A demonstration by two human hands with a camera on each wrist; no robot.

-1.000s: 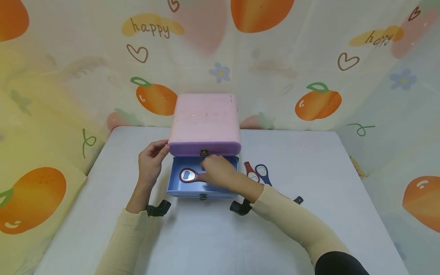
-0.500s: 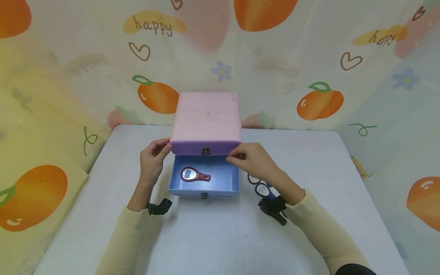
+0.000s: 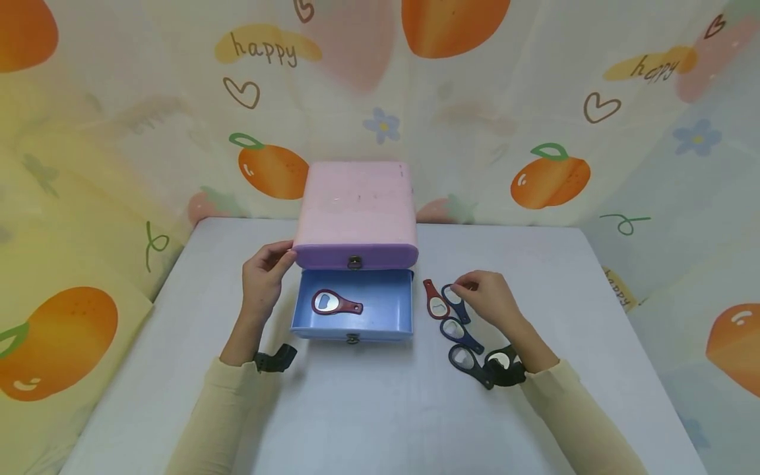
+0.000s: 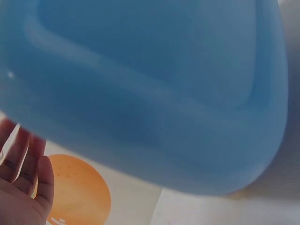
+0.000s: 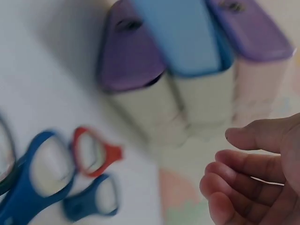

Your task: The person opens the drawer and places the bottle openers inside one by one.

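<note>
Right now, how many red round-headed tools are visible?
2: one red tool in the open blue drawer, another red tool right of it on the table. The purple drawer could hide more.

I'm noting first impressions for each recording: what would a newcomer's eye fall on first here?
Probably the pink-and-purple drawer cabinet in the middle of the head view, its blue drawer pulled out with one dark red bottle opener inside. Next come the red, blue and black openers on the white table, near the right hand. Behind everything, large oranges brighten the printed backdrop.
</note>
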